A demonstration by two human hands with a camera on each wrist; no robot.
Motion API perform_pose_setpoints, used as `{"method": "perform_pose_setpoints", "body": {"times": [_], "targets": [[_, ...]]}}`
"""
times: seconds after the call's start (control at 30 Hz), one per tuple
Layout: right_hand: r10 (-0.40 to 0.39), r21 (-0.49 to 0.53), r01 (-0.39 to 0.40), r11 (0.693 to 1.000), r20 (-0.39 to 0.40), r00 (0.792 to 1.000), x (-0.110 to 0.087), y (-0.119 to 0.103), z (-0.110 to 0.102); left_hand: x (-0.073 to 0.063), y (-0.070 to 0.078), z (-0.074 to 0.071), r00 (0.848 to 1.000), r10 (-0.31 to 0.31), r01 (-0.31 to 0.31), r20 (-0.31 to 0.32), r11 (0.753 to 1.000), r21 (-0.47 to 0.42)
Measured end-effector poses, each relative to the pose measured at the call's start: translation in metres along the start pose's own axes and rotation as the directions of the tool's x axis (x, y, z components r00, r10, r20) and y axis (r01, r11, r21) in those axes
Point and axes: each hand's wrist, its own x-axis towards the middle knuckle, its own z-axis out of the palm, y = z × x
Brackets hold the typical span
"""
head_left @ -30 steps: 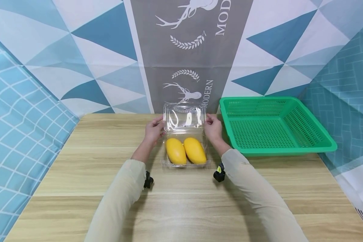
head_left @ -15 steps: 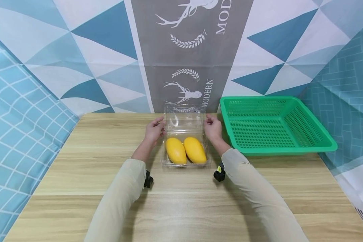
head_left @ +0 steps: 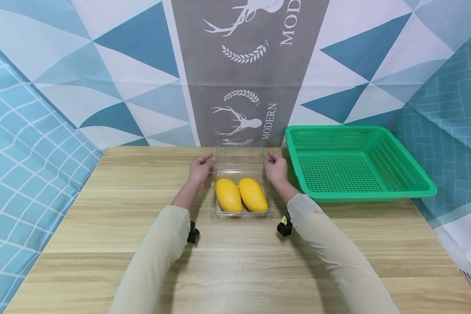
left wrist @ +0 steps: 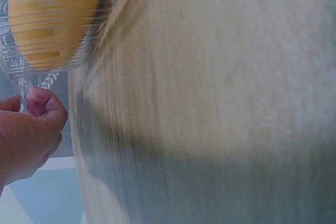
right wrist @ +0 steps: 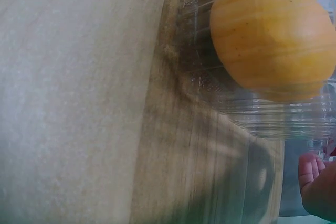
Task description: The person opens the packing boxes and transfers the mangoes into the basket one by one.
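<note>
Two yellow mangoes (head_left: 228, 196) lie side by side in the base of a clear plastic clamshell box (head_left: 241, 214). Its see-through lid (head_left: 239, 158) stands raised at the back. At the lid's left edge, my left hand (head_left: 199, 170) pinches the rim between thumb and fingers; the left wrist view shows this hand (left wrist: 32, 132) beside the lid's edge, below a mango (left wrist: 55, 19). My right hand (head_left: 276, 168) pinches the opposite edge with curled fingers. In the right wrist view a mango (right wrist: 273, 38) shows through the box wall, and the right hand (right wrist: 319, 184) is partly cut off.
A green perforated plastic basket (head_left: 339, 197) stands to the right, close to my right hand. Everything rests on a wood-grain table (head_left: 235, 270). Behind it hangs a patterned cloth backdrop (head_left: 239, 74); blue cloth covers the sides.
The lid has changed its tilt: its top edge sits slightly lower in the head view, and the bright glare on it has faded. Both hands and the mangoes stay nearly in place.
</note>
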Motion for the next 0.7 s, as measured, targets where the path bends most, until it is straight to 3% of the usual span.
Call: {"method": "perform_pose_setpoints", "body": {"times": [0.7], "targets": [[0.049,0.012,-0.048,0.999,-0.005,0.999,0.0006,0.0080,0.0032,0.0057,-0.0077,-0.0005,0.999,-0.035,0.035,-0.008,0.999,0.002]]}}
